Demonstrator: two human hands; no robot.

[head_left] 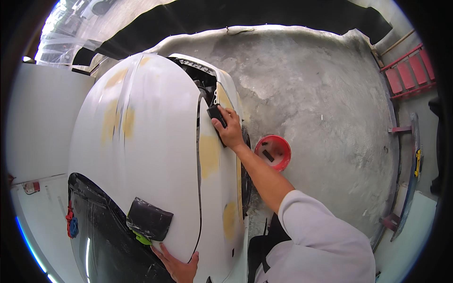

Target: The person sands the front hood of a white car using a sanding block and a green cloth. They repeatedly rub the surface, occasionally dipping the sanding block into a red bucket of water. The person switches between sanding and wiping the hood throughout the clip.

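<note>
A white car hood (163, 104) with tan filler patches fills the middle of the view. My right hand (229, 128) is closed around a black sanding block (215, 113), pressed to the front of the fender (210, 158) beside the open headlight gap. My left hand (178, 266) lies on the rear corner of the bodywork near the windshield, fingers spread and holding nothing. Just beyond its fingertips is a dark, dusty flat pad (149, 218), with a bright green thing (141, 238) partly under it; I cannot make out its kind.
A red bucket (288, 153) of cloudy water stands on the concrete floor (325, 108) right of the car, a dark block in it. Red and blue clips or rags (72, 224) lie by the windshield (101, 250). A red rack (410, 75) and a bumper-like panel (413, 165) line the right wall.
</note>
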